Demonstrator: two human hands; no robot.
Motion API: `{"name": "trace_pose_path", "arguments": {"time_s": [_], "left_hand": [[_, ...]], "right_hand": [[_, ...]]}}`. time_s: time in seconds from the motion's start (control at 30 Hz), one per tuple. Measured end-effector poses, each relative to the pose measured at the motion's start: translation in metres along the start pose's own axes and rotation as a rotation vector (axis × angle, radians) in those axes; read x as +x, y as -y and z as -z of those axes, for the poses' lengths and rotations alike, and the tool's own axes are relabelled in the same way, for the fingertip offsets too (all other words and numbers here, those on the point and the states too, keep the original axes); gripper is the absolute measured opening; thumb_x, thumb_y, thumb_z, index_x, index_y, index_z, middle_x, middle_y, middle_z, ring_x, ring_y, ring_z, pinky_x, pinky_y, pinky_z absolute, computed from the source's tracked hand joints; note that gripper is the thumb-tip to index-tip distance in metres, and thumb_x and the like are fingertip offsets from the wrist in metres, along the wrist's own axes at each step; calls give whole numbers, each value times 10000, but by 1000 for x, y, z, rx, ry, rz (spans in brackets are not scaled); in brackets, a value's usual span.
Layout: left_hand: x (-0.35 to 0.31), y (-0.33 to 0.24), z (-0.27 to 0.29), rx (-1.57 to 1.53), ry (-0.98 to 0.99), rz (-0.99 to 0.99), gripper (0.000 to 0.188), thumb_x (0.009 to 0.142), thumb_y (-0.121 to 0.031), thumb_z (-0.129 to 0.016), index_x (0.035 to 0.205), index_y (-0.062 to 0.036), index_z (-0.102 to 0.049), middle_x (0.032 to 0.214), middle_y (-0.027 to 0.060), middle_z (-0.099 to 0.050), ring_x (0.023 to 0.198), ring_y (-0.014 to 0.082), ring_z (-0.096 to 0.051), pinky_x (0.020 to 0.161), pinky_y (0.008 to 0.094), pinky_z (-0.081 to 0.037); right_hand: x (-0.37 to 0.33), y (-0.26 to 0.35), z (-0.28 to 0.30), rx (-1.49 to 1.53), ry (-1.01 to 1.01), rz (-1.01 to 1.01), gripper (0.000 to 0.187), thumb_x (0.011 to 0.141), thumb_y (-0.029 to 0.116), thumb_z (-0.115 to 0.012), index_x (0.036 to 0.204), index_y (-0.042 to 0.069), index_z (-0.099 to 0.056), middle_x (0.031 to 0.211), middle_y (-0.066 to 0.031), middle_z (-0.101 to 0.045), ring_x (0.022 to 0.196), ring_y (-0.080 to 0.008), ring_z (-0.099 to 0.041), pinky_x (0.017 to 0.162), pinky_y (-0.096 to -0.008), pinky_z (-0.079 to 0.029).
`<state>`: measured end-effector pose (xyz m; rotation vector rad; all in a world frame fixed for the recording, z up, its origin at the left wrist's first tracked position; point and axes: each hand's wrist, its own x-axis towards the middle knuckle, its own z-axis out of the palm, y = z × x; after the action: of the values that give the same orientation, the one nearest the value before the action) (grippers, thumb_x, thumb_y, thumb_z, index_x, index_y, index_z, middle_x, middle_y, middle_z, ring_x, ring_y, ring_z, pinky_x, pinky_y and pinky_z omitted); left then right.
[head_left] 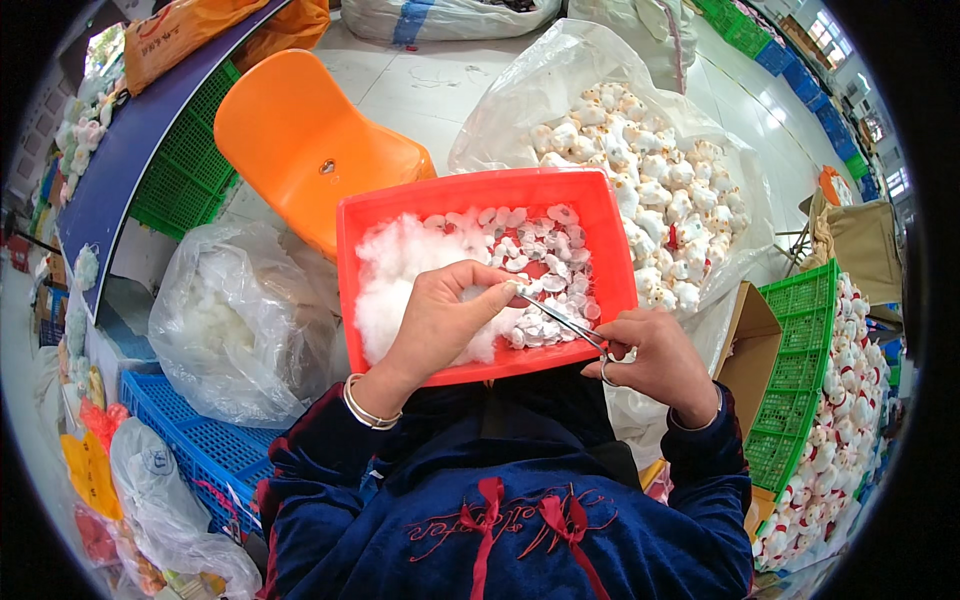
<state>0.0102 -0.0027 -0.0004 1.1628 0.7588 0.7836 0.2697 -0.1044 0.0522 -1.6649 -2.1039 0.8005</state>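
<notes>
My left hand (440, 318) is closed in a pinch over the middle of a red tray (484, 186), with a small white piece (519, 290) between thumb and fingers. The fingers partly hide that piece. My right hand (655, 362), at the tray's right front corner, grips slim metal forceps (566, 322) by the finger rings. Their tip reaches the white piece. Fluffy white stuffing (392, 275) fills the tray's left side. Several small, flat white fabric pieces (555, 255) lie loose on its right side.
Beyond the tray on the right is a clear bag of small white plush pieces (655, 190). An orange chair (320, 150) stands at the far left. A bag of stuffing (245, 320) and a blue crate (190, 425) are left; a green crate (800, 370) and cardboard box (752, 355) are right.
</notes>
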Motion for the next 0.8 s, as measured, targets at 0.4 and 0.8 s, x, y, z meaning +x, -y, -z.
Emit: {"name": "trace_pose_path", "arguments": {"time_s": [0.4, 0.8], "left_hand": [[-1, 11, -2, -165, 25, 22, 167, 1009, -85, -668, 1065, 61, -728, 1002, 111, -770, 937, 131, -716, 868, 275, -568], [-6, 9, 5, -89, 83, 3, 216, 1031, -78, -616, 1123, 89, -716, 1064, 160, -760, 961, 192, -734, 887, 314, -583]], "right_hand": [[1, -9, -16, 240, -9, -35, 365, 742, 198, -918, 980, -7, -733, 697, -104, -626, 623, -191, -590, 589, -336, -470], [6, -19, -21, 321, 63, -35, 391, 725, 190, -946, 990, 0, -731, 770, -61, -662, 719, -145, -614, 673, -302, -502]]}}
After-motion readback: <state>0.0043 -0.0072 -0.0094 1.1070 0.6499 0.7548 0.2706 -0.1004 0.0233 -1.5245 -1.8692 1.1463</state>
